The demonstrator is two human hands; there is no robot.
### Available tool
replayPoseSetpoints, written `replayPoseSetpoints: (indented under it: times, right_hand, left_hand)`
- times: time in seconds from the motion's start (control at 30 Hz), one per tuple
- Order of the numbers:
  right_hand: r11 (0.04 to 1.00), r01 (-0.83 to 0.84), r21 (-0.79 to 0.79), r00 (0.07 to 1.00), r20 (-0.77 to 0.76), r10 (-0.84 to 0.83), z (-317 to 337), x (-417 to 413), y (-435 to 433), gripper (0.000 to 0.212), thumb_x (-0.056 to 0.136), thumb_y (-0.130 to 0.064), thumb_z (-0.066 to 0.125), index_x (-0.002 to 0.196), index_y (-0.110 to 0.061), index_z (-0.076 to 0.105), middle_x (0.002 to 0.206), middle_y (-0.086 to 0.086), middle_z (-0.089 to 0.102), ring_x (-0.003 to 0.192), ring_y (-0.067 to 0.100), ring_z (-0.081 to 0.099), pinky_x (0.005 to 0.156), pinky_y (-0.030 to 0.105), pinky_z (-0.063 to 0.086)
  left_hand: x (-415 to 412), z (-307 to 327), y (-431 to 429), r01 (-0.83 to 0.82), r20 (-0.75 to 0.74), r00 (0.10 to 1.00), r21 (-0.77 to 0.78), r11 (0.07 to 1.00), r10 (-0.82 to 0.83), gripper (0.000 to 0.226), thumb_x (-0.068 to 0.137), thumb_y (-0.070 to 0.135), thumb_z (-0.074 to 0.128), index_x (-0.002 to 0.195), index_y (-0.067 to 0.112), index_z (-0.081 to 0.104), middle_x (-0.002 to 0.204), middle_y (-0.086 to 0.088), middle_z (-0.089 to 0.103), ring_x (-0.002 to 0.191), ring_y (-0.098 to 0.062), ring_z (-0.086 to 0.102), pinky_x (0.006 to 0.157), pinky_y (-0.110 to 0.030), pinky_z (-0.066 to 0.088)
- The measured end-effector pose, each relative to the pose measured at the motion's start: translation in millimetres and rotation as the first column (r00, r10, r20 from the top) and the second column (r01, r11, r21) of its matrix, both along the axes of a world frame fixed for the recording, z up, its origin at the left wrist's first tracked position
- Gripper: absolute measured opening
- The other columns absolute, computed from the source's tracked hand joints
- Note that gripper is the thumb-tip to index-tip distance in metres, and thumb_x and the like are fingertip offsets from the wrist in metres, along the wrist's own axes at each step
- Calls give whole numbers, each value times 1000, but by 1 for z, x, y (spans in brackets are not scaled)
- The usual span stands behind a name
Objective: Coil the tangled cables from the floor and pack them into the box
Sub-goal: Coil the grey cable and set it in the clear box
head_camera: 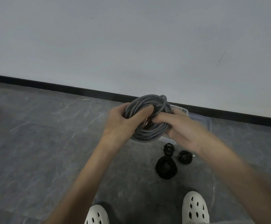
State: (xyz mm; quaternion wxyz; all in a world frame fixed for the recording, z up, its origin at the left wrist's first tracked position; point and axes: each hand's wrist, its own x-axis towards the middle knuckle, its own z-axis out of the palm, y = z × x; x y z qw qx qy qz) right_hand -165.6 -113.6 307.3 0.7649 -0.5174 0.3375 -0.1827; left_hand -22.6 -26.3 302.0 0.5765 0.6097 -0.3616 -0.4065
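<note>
- In the middle of the frame, our left hand (123, 125) grips the left side of a coil of grey braided cable (147, 133). The thumb lies across the front of the loops and the fingers are curled behind them.
- Our right hand (180, 128) holds the right side of the same coil, its fingers curled round the loops. The fingertips reach towards the centre, where a small plug end shows. That spot is blurred, so we cannot tell whether they pinch the plug.
- The grey cable is wound into a round bundle of many turns, held up in the air between both hands, above the floor.
- Right behind the coil and the right hand sits a clear plastic box (208, 122) on the floor, close to the wall. We see only its rim and corners, and what is inside is hidden.
- Below the hands, right of centre, three black cable coils lie on the floor near the box: a large coil (166, 167) nearest to us, a small coil (169, 148) just beside the box, and another small coil (185, 157) to the right with a plug sticking out.
- At the bottom edge we see two white perforated clogs, the left shoe (96, 215) and the right shoe (195, 207).
- The floor (50, 143) is grey and mottled. A black baseboard (66, 87) runs slantwise across the frame under a pale wall (131, 38).
</note>
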Motion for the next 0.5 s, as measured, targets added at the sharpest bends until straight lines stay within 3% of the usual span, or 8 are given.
replayPoseSetpoints:
  times: [0.13,0.33,0.5]
  right_hand:
    - [1000,-17,-17,997,71,18,2,2,3,19,77,-8,66,92,-14,77,106,13,72,104,23,67,100,38,49]
    - [998,-50,31,990,136,45,2,-1,1,32,80,0,64,111,-3,66,103,14,70,97,24,68,90,35,55]
    - [995,-99,-11,992,71,100,4,-1,1,42,67,0,71,109,-1,67,111,18,70,104,28,67,94,36,53]
  left_hand:
    - [-1,0,1,-21,31,999,-9,1000,21,36,70,49,74,81,16,74,69,2,71,67,-8,68,61,-17,52]
    - [-1,-1,1,-31,49,998,-11,999,32,26,79,46,73,82,20,74,74,6,74,71,-5,71,60,-13,50]
    - [1,-7,-1,-89,202,976,15,996,84,45,68,62,69,91,24,74,82,11,75,79,-5,71,66,-21,55]
